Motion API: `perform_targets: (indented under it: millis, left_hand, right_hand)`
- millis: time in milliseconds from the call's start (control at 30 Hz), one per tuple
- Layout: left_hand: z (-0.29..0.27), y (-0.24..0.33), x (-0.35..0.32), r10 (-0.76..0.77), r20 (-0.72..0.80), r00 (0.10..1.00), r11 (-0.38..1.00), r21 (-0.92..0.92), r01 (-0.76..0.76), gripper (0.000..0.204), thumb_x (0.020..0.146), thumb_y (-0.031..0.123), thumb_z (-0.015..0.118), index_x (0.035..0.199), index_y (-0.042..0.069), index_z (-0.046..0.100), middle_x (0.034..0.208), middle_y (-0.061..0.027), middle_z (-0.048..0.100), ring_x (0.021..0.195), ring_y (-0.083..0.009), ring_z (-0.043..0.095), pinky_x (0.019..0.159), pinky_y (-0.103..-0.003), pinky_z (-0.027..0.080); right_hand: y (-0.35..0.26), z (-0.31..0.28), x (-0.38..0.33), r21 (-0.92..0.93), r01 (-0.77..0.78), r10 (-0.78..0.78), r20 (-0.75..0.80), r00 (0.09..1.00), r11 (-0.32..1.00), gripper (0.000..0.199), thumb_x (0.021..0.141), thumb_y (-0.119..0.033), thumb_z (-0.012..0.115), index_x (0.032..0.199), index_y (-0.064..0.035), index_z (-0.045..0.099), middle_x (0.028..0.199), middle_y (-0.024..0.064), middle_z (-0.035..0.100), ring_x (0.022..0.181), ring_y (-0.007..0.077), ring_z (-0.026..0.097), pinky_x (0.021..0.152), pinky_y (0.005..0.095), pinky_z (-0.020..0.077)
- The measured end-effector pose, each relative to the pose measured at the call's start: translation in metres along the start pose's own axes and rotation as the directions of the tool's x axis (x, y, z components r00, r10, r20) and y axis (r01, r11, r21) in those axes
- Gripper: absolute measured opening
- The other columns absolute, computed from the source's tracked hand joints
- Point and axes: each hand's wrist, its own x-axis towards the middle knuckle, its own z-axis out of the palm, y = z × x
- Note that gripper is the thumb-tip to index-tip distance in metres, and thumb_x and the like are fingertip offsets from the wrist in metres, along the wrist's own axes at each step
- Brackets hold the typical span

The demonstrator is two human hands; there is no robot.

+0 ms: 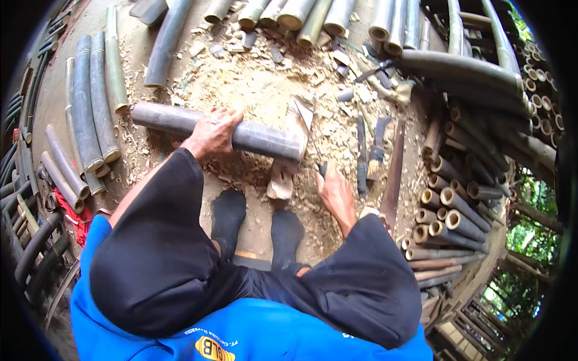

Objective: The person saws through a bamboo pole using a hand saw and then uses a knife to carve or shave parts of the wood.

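Note:
A dark grey bamboo section (265, 141) lies crosswise before me, its right end resting on a pale wooden block (281, 180). My left hand (215, 131) is wrapped over the middle of this section, palm down. To the right of the block, my right hand (337, 194) is closed round a dark-handled tool (323, 168). A thin edge runs up and left from its handle, but the blade is too blurred to tell its kind. Both hands are apart from each other, above ground strewn with pale wood chips (241, 84).
Two dark, narrow tools (362, 157) and a long brown blade-like piece (394, 171) lie at my right. Stacked bamboo pieces (460, 222) stand farther right. More bamboo lengths (90, 102) lie left and along the far side. My dark-covered feet (288, 234) are close below the block.

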Motion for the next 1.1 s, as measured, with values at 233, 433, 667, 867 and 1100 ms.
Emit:
perform_targets:
  millis: [233,433,667,867,1100]
  left_hand:
    - [0.008,0.002,-0.016,-0.069,0.006,0.998,0.998,-0.003,0.069,0.061,0.066,0.011,0.077,0.124,0.004,0.060,0.117,-0.0139,0.067,0.116,-0.0336,0.065,0.105,-0.047,0.047]
    - [0.009,0.001,-0.008,-0.019,-0.070,0.997,1.000,0.003,0.019,0.064,0.062,0.008,0.075,0.124,0.003,0.060,0.114,-0.0136,0.066,0.114,-0.0336,0.064,0.104,-0.046,0.048]
    - [0.009,0.003,-0.012,-0.038,-0.069,0.997,0.999,0.001,0.038,0.063,0.063,0.008,0.076,0.123,0.003,0.060,0.115,-0.0136,0.066,0.115,-0.0334,0.065,0.104,-0.046,0.048]
    - [0.012,0.003,-0.013,-0.037,-0.073,0.997,0.999,0.017,0.038,0.052,0.070,0.009,0.073,0.121,0.004,0.062,0.117,-0.0121,0.067,0.117,-0.0315,0.065,0.105,-0.046,0.047]
    - [0.027,0.006,-0.024,-0.017,-0.250,0.968,0.997,0.073,0.037,0.070,0.067,0.009,0.076,0.135,0.002,0.059,0.130,-0.0166,0.067,0.123,-0.0340,0.063,0.112,-0.047,0.043]
  right_hand:
    - [-0.056,-0.043,-0.031,0.231,0.471,-0.349,-0.422,0.837,0.851,0.043,0.109,-0.029,0.067,0.136,0.0018,0.053,0.096,0.0216,0.072,0.080,0.0407,0.075,0.069,0.0469,0.0567]
    - [-0.027,-0.006,-0.004,0.118,0.132,-0.119,-0.112,0.987,0.984,0.039,0.107,-0.026,0.065,0.132,-0.0001,0.049,0.085,0.0296,0.071,0.072,0.0534,0.069,0.062,0.0583,0.0541]
    - [-0.058,-0.036,-0.025,0.098,0.565,-0.422,-0.565,0.709,0.819,0.040,0.109,-0.029,0.066,0.132,0.0014,0.053,0.092,0.0211,0.073,0.074,0.0353,0.076,0.064,0.0437,0.0591]
    - [0.001,-0.001,-0.003,0.047,0.028,-0.027,-0.024,0.999,0.998,0.033,0.108,-0.026,0.062,0.124,-0.0023,0.047,0.082,0.0279,0.071,0.073,0.0456,0.074,0.062,0.0533,0.0540]
    - [-0.037,-0.029,-0.025,0.168,0.519,-0.382,-0.499,0.778,0.838,0.043,0.107,-0.032,0.069,0.132,0.0005,0.055,0.100,0.0233,0.072,0.081,0.0413,0.075,0.070,0.0461,0.0591]
